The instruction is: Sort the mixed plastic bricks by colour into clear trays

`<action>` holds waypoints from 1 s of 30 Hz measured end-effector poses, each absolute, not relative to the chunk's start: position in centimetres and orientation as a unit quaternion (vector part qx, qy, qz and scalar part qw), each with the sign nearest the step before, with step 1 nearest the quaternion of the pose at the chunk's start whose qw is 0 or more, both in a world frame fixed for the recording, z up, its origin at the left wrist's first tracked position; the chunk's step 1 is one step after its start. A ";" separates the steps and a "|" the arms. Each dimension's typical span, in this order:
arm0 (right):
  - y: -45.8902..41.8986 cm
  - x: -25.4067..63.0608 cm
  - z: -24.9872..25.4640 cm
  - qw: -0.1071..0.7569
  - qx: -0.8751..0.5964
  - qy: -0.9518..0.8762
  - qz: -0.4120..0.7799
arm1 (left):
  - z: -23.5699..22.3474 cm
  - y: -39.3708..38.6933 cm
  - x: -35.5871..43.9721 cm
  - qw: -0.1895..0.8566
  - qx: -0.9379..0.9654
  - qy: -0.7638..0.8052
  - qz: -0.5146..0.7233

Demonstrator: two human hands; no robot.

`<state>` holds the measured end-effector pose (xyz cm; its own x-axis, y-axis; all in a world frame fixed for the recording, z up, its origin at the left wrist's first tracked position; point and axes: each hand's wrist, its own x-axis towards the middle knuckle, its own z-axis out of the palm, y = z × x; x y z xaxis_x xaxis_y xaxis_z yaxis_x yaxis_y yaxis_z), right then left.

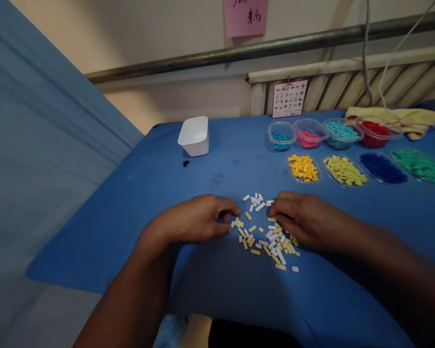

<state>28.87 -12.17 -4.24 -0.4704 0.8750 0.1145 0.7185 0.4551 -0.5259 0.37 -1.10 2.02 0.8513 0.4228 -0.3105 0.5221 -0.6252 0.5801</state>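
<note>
Small white and pale-yellow toy bricks (271, 240) lie in a loose heap on the blue-covered table. My left hand (199, 217) rests at the heap's left edge, thumb and index finger curved with a gap between them and nothing visibly held. A white brick (233, 224) lies close to its thumb tip. On the other side, my right hand (299, 215) reaches in with its fingers bent and pressed together, partly covering the heap. A white brick (270, 203) shows at its fingertips; whether it is gripped is unclear. Farther back, a small cluster of white bricks (255, 200) lies between both hands.
Clear tubs hold bricks sorted by colour, including orange-yellow bricks (303, 168) and dark blue bricks (383, 167). A white container (195, 137) stands back left, near a small black piece (185, 164). A yellow cloth (398, 117) lies back right; a picture card (289, 98) hangs from the radiator.
</note>
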 end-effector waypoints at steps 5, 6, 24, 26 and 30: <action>-12.6 28.5 -4.0 0.223 -0.416 -0.853 0.224 | 1.3 -1.4 0.7 0.312 0.919 0.233 -0.059; -12.7 28.5 -4.0 0.226 -0.405 -0.857 0.225 | 1.1 -1.4 0.8 0.308 0.924 0.222 -0.045; -14.2 26.7 -2.4 0.136 -0.418 -0.880 0.181 | -0.6 -1.0 2.9 0.236 0.934 0.251 0.091; -14.2 26.7 -2.4 0.145 -0.418 -0.877 0.185 | 0.1 -1.1 2.4 0.286 0.929 0.222 0.072; -14.0 26.9 -2.3 0.158 -0.415 -0.877 0.182 | 1.4 -2.0 1.5 0.357 0.925 0.127 0.008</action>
